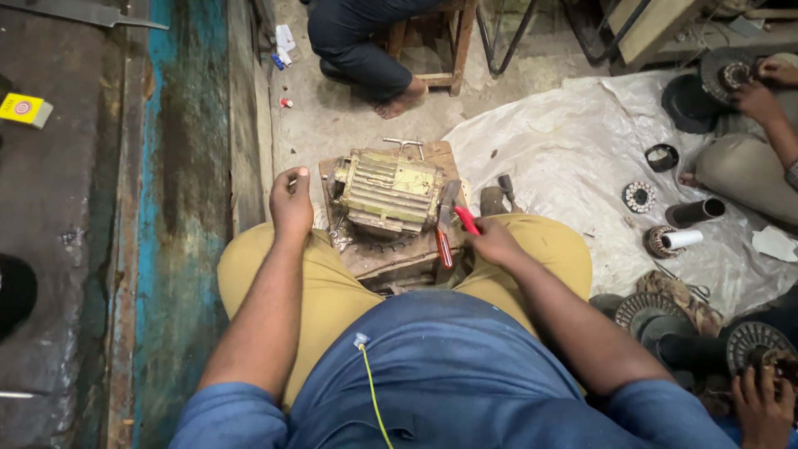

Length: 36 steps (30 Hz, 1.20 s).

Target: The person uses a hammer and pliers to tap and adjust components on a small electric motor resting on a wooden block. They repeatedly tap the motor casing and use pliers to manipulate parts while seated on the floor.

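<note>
Two hands are placed at the motor housing (387, 193): left hand (290, 202) clenched at its left edge, right hand (492, 241) grasping red-handled pliers (449, 229) at its right edge.

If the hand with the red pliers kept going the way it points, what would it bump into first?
Probably the greenish motor housing. The right hand holds red-handled pliers aimed up and left, with the tip already right at the motor's near end. Depth is hard to judge from above.

A motor repair workshop: a finned motor housing (389, 193), loose rotors (661, 241) on plastic sheeting (573, 150), grimy concrete floor (332, 125).
</note>
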Motion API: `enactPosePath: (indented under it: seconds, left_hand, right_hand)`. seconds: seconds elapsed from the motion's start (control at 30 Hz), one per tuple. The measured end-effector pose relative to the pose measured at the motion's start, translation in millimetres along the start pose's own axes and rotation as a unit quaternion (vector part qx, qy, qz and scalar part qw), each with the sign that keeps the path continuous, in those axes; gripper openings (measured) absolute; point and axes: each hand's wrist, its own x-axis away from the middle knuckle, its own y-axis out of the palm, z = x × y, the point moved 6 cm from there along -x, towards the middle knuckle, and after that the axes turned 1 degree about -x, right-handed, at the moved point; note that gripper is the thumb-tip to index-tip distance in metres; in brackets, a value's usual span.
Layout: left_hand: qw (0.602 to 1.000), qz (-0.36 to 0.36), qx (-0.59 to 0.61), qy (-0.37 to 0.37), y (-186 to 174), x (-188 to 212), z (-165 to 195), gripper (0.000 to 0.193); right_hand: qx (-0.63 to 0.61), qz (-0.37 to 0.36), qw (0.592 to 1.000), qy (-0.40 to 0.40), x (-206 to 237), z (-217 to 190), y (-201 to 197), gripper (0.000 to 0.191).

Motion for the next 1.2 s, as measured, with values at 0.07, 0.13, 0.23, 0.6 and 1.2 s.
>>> enactPosePath:
  seconds: [0.07, 0.13, 0.23, 0.6, 1.2]
  left_hand:
    - [1.0, -0.006, 0.013, 0.022, 2, -4, 0, 0.027]
    - [0.999, -0.022, 0.03, 0.032, 6, -6, -2, 0.028]
    - [0.999, -0.024, -0.024, -0.021, 10, -7, -15, 0.03]
    - [0.999, -0.043, -0.006, 0.017, 18, -10, -24, 0.033]
    - [0.999, -0.033, 0.036, 0.017, 4, -9, 1, 0.035]
  right_hand:
    - [0.052, 0.054, 0.997, -0.03, -5, -13, -1, 0.047]
    - [0.118, 0.081, 0.989, -0.042, -9, -22, -1, 0.048]
    - [0.195, 0.087, 0.974, -0.074, -15, -28, 2, 0.051]
    - [0.17, 0.056, 0.969, -0.171, -23, -32, 17, 0.028]
    - [-0.109, 0.126, 0.936, -0.31, -34, -88, -41, 0.037]
